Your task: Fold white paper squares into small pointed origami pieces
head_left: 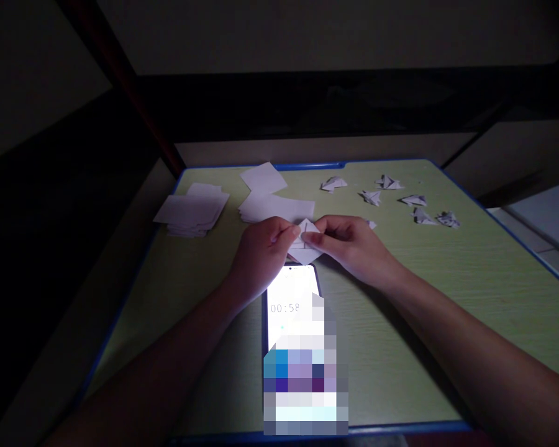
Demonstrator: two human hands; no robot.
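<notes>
A small folded piece of white paper (306, 253) is held up between my two hands, just beyond the top of a lit phone (289, 285). My left hand (264, 251) pinches its left side, with the thumb on the near face. On the right side, my right hand (351, 245) grips the same paper, its thumb pressed near the middle crease. The paper has a diamond outline with a point at top and bottom. The fingers behind it are partly hidden.
The phone screen shows 00:58, and its lower part is pixelated. Stacks of white paper lie at the far left (193, 214) and far middle (279, 207), with a loose square sheet (263, 178) behind. Several folded paper figures (413, 200) are scattered far right. Blue edging (310, 166) borders the green table (428, 347).
</notes>
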